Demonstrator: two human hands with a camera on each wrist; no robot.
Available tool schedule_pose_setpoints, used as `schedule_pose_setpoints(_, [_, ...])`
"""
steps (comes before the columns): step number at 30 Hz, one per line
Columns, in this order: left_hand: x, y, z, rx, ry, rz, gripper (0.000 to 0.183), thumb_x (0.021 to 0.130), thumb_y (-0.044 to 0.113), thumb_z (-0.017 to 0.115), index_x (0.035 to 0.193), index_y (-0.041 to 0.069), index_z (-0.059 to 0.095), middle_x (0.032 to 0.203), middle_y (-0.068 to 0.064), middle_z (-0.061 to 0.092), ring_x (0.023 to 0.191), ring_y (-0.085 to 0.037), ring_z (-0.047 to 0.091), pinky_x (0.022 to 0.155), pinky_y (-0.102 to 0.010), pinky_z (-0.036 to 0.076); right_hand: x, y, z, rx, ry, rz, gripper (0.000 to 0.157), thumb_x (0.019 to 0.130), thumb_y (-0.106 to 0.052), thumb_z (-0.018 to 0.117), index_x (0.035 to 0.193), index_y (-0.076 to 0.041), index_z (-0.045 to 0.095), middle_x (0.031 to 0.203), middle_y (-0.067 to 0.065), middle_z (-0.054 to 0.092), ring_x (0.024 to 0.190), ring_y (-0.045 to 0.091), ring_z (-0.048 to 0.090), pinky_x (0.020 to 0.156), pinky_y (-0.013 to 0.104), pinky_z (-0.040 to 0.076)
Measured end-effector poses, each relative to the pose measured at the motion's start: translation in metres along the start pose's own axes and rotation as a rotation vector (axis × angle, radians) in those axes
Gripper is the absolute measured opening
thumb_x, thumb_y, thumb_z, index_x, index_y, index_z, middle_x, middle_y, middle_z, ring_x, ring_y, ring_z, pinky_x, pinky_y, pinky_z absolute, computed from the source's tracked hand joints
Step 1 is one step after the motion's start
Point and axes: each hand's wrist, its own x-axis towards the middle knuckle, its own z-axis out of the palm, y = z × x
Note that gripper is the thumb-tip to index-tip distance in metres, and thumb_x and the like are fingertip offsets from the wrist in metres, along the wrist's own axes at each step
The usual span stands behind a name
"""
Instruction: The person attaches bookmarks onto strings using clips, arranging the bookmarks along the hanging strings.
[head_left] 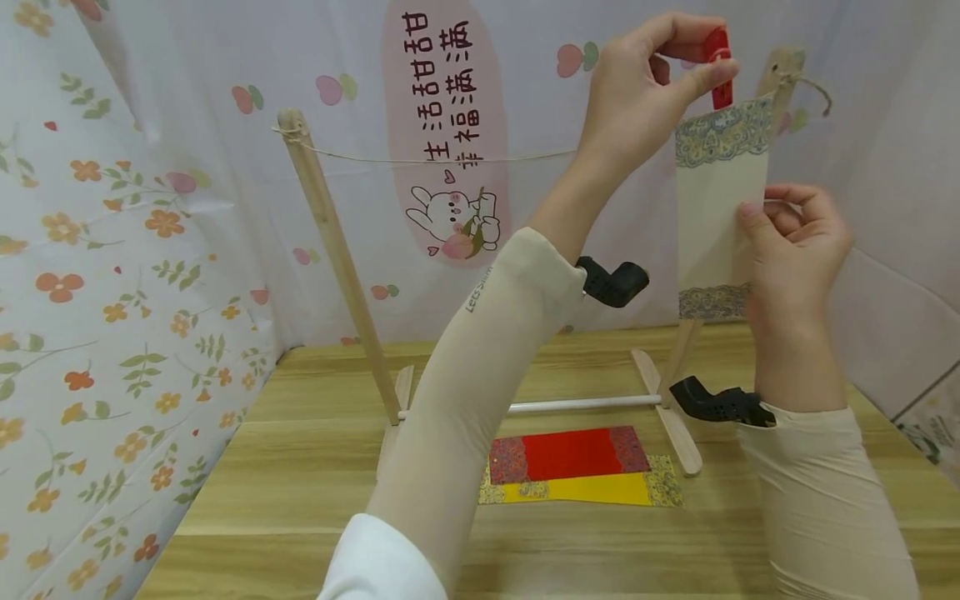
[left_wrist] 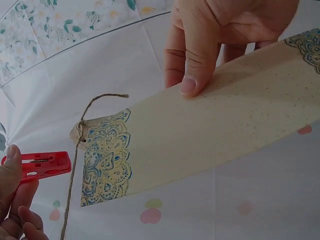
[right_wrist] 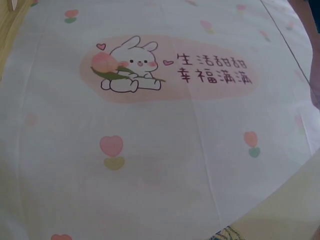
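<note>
My left hand (head_left: 628, 92) pinches a red clothespin (head_left: 722, 96) between thumb and fingers, just above the top edge of a cream paper strip (head_left: 712, 208). The strip has blue and gold lace-like patterns at both ends. My right hand (head_left: 801, 246) pinches its right edge, so it hangs upright. In the left wrist view, the clothespin (left_wrist: 59, 161) is apart from the strip's patterned end, and a string (left_wrist: 71, 195) passes between them. Only part of the cream strip (right_wrist: 280, 210) shows in the right wrist view.
The string is tied between a left wooden post (head_left: 337, 250) and a right wooden post (head_left: 783, 71). A white rod (head_left: 585, 404) joins their feet. On the wooden table (head_left: 300, 517), a red strip (head_left: 570, 454) overlaps a yellow strip (head_left: 600, 490). A printed cloth (head_left: 330, 217) hangs behind.
</note>
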Motion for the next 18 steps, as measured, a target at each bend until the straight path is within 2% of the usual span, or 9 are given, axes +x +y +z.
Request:
schedule_pose_setpoints(12, [0.0033,0.0043,0.0071,0.035,-0.033,-0.044,0.036,0.088,0.023,0.075,0.122,0.014,0.069,0.107,0.006,0.071,0.083,0.003,0.047,0.073,-0.004,0.036,-0.0016,-0.0013,0.0034,0.038,0.010,-0.022,0.017,0.079,0.015,0.072,0.087,0.001,0.067,0.071,0.007,0.069,0.071,0.015,0.062,0.072,0.020,0.051])
schedule_pose_setpoints(18, [0.0022,0.0025,0.0070,0.025,-0.022,-0.031,0.033,0.089,0.021,0.074,0.121,0.013,0.069,0.106,0.005,0.071,0.080,0.001,0.046,0.071,-0.006,0.036,-0.0002,-0.0003,0.0024,0.050,0.007,-0.024,0.017,0.079,0.016,0.071,0.087,0.001,0.067,0.069,0.007,0.068,0.068,0.015,0.061,0.071,0.020,0.051])
